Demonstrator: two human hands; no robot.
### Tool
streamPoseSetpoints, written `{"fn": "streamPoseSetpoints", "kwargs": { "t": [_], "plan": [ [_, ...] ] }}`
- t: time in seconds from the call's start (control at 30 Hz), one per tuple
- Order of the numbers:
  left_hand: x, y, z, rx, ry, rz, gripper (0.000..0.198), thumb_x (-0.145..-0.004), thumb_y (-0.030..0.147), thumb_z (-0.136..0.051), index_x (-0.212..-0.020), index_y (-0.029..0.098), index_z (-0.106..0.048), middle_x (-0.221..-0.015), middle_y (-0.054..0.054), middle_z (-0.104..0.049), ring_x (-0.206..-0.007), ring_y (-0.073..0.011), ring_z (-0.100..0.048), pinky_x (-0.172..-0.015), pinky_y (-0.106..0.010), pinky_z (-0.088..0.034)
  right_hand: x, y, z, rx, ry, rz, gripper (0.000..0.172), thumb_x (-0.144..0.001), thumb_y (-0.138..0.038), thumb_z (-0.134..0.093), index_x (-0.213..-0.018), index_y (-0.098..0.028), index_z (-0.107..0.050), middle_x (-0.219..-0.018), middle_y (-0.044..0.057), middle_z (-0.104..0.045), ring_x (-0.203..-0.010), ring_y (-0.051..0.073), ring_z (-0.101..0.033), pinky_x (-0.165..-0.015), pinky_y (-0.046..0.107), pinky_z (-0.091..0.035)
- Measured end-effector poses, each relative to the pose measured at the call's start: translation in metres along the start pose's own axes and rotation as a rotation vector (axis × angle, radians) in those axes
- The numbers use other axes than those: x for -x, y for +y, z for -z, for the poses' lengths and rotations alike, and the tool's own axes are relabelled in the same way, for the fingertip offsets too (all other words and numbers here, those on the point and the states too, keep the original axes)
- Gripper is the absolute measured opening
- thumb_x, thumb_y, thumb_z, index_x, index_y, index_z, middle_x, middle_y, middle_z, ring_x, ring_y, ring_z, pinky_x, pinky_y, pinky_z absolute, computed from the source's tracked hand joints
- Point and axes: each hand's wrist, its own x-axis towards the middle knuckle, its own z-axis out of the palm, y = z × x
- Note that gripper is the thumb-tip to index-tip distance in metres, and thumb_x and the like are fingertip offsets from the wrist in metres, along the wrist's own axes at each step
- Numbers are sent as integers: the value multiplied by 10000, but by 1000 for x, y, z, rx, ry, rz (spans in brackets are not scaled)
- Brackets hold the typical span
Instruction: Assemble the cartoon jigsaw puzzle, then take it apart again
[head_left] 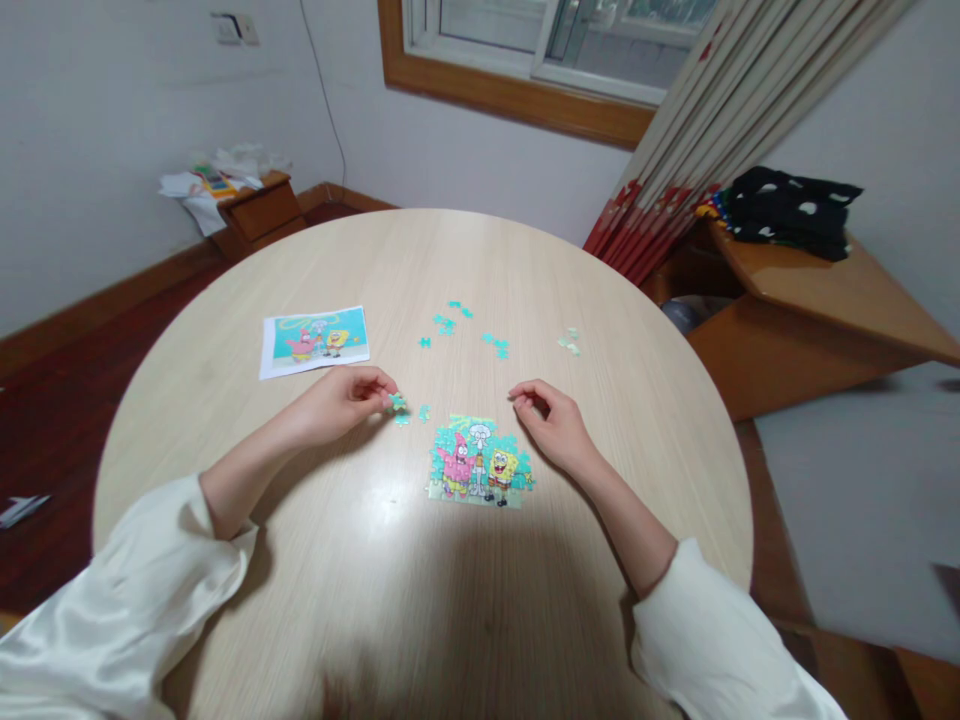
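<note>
Between the thumb and fingers of my left hand (pixel 351 398) is a teal jigsaw piece (pixel 397 402), held just above the table. Another small piece (pixel 425 412) lies close to its right. The partly joined cartoon jigsaw puzzle (pixel 480 462) rests flat in front of me, showing a pink starfish, a pale squid figure and a yellow sponge. My right hand (pixel 553 420) hovers at the puzzle's upper right corner, with fingers curled and tips close together. Whether anything is between those fingertips is too small to make out.
Loose teal pieces (pixel 496 345) lie in small groups beyond the puzzle, and pale pieces (pixel 572 342) are farther right. A printed reference picture (pixel 319 340) lies at the left of the round wooden table (pixel 300 600). Behind it stand a curtain (pixel 675 150) and a wooden cabinet (pixel 810 290).
</note>
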Motion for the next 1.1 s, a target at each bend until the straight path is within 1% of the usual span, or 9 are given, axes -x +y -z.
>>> {"fn": "streamPoseSetpoints", "kwargs": {
  "t": [0.1,0.2,0.33,0.47,0.57,0.7,0.8,0.93,1.1],
  "plan": [
    [-2,-4,-5,93,-18,18,169,-782,304,-560,-826,152,-618,-805,-65,-677,-733,-154,-597,-687,-285,-446,0,0,0,-3,-2,-3,127,-786,-240,-508,-815,-183,-617,-745,27,-619,-690,147,-562,-691,296,-458],
    [-3,-4,-7,97,-7,5,162,-790,292,-550,-822,152,-626,-808,-68,-681,-717,-149,-588,-675,-284,-447,0,-1,0,-4,1,-2,122,-783,-237,-511,-811,-184,-617,-734,22,-615,-682,144,-556,-688,294,-456],
    [-2,1,-5,103,79,4,105,-785,250,-534,-757,170,-595,-736,-44,-650,-679,-145,-575,-690,-304,-461,0,-2,0,-7,-2,0,127,-784,-240,-507,-807,-182,-618,-739,25,-614,-683,147,-558,-691,299,-456],
    [-3,2,-3,267,141,74,69,-794,241,-517,-752,187,-516,-736,-41,-655,-720,-164,-633,-725,-333,-497,0,-2,0,-5,-3,-1,121,-787,-234,-510,-809,-186,-618,-743,24,-618,-686,146,-557,-691,297,-455],
    [-4,3,-4,370,163,103,86,-826,259,-487,-779,188,-473,-707,-25,-643,-676,-159,-648,-703,-340,-518,0,-1,0,-6,-2,1,119,-787,-229,-510,-811,-185,-618,-743,24,-617,-687,145,-554,-691,295,-454],
    [-3,6,-6,317,147,48,71,-835,253,-501,-822,184,-490,-603,15,-587,-562,-134,-601,-621,-306,-503,0,0,-1,-11,-3,0,128,-789,-238,-506,-815,-179,-617,-745,27,-610,-687,147,-551,-693,301,-449],
    [-2,8,-8,277,152,21,80,-812,254,-536,-831,187,-497,-552,28,-562,-525,-129,-570,-593,-295,-480,0,1,-1,-18,-4,-2,137,-788,-249,-507,-820,-175,-618,-745,28,-607,-690,150,-554,-691,304,-449],
    [-1,11,-11,238,153,4,106,-782,279,-564,-762,177,-543,-578,4,-574,-535,-124,-550,-583,-293,-461,-1,2,1,-30,10,-11,129,-787,-249,-512,-816,-179,-616,-739,21,-606,-675,142,-549,-676,296,-454],
    [2,16,-16,220,76,-9,164,-765,321,-571,-738,164,-611,-638,-37,-622,-573,-138,-560,-598,-309,-470,-1,-6,3,14,86,17,115,-795,-229,-521,-800,-189,-628,-764,33,-626,-688,151,-563,-677,307,-466]
  ]
}}
